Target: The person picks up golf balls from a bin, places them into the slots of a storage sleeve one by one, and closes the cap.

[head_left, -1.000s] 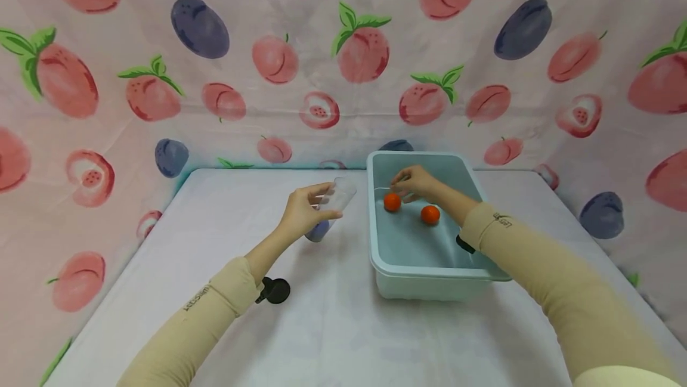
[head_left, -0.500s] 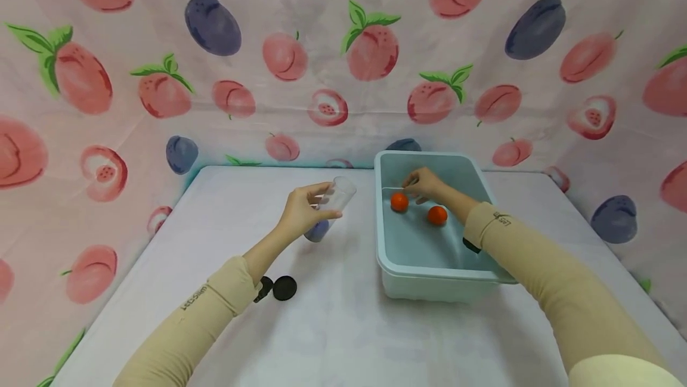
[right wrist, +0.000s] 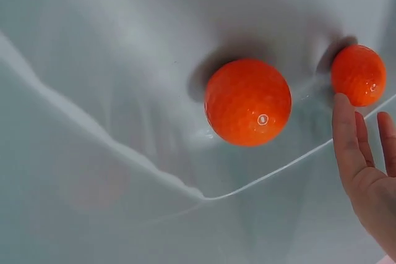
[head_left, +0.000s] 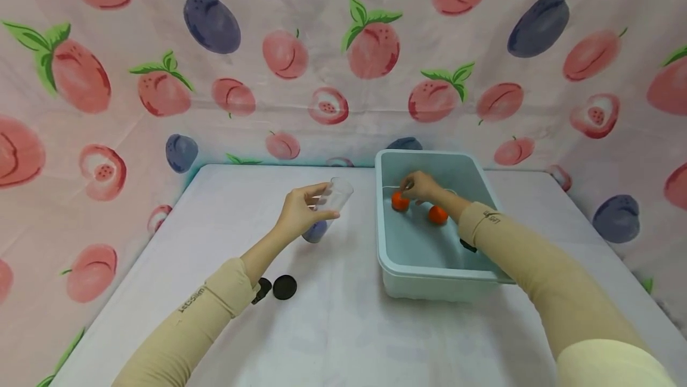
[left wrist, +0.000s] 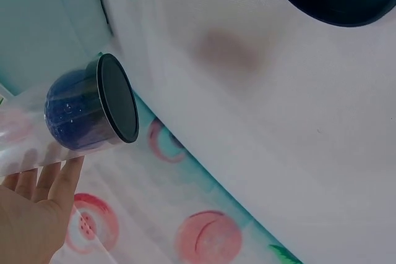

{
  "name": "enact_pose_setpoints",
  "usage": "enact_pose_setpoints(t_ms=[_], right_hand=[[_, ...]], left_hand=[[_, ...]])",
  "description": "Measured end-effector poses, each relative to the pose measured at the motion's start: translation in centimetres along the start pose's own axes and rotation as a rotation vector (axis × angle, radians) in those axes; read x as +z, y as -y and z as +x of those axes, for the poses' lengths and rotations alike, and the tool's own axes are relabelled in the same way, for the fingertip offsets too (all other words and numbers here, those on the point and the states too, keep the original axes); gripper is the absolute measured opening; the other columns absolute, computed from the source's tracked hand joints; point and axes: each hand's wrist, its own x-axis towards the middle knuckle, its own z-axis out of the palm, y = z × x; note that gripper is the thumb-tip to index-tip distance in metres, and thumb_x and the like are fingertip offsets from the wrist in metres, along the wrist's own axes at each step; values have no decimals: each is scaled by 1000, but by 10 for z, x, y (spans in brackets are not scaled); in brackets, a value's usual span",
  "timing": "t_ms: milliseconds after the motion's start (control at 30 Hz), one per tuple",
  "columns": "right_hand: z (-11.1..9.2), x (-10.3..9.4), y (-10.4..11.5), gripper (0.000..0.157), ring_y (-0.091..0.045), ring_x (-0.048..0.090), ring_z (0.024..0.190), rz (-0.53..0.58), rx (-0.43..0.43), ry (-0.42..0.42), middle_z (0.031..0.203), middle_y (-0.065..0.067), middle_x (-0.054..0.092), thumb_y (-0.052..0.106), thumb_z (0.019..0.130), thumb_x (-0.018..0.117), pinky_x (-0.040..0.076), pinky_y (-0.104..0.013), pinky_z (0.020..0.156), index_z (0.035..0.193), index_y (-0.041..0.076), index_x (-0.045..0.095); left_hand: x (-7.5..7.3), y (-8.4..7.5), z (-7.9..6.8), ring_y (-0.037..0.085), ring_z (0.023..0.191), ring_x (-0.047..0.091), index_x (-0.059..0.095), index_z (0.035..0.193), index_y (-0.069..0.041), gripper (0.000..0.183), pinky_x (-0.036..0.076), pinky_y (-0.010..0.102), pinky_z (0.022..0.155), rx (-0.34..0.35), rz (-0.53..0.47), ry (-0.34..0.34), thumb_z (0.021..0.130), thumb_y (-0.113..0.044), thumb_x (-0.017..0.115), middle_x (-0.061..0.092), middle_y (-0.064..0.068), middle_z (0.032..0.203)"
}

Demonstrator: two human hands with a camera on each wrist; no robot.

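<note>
My left hand grips a clear plastic tube, tilted with its open mouth up toward the bin. A dark blue ball sits at its bottom end, against a black cap. My right hand reaches down inside the pale blue-green bin, beside an orange ball. In the right wrist view that orange ball meets or nearly meets a fingertip; the fingers are fairly straight and not wrapped round it. A second orange ball lies on the bin floor.
A black round lid lies on the white table, nearer than the left hand. The bin's raised walls surround the right hand. Behind the table hangs a fruit-print cloth.
The right hand has shifted slightly left and its fingers have come down closer to the left orange ball. The left hand keeps the tube nearly still. The head view has swung a little.
</note>
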Motion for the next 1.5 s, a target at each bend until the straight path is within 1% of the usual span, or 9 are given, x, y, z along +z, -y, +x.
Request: enact_pose_setpoints(t_ms=[367,433,633,733,933,1033,1133,1367,1500], right_hand=[[7,2,-7,33,-37,60,104,-88,-71,52,121,-30,57,7,88,62,57,-39,78,117,-9,59],[22,6,-20,36,-37,59,106,-95,-59,80,122,-28,57,9,87,64,57,-40,79,119,-6,59],[110,37,-107,44,-28,59,88,-99,-150,129,113,-21,60,21,78,76,57,-37,59,116,5,61],[125,44,-120,46,-26,58,86,-101,-145,143,111,-19,58,22,76,78,57,-38,58,116,8,58],[113,45,-109,43,-25,59,84,-82,-123,196,111,-17,58,20,78,76,58,-37,64,114,7,57],[111,46,-106,38,-24,58,77,-99,-131,172,101,-18,59,15,74,78,56,-33,59,105,5,60],[110,43,-98,43,-27,59,83,-149,-90,182,104,-19,61,17,72,81,56,-34,66,107,4,60],[121,42,-111,37,-21,58,64,-134,-213,118,85,-14,60,19,66,84,53,-28,52,93,7,62],[92,23,-70,37,-26,63,76,-147,-140,136,97,-18,63,14,71,80,57,-34,64,102,3,63]], left_hand=[[5,-2,3,32,116,58,56,132,-12,64,51,46,93,-8,-16,4,73,-15,81,58,10,132],[5,-3,3,32,116,58,56,132,-11,64,51,46,94,-8,-13,5,73,-15,81,58,10,132],[6,-5,2,33,117,58,56,132,-10,64,51,46,94,-14,-4,2,73,-15,81,57,11,133],[6,-6,2,33,117,58,56,131,-10,64,51,46,94,-14,-6,-1,73,-14,81,57,11,134],[9,-6,1,32,117,58,57,131,-11,64,51,46,93,-22,-14,-2,72,-14,82,59,10,132],[11,-6,1,32,116,58,57,132,-11,65,52,46,92,-23,-8,2,72,-13,82,60,10,130],[12,-6,1,33,116,58,57,131,-11,64,52,46,92,-17,-4,-5,72,-13,82,60,10,130],[13,-6,2,32,116,58,57,131,-11,64,52,45,91,-20,-15,5,72,-13,81,60,10,130],[12,-4,3,32,114,59,57,131,-10,64,53,44,90,-10,-9,-1,72,-13,82,60,11,129]])
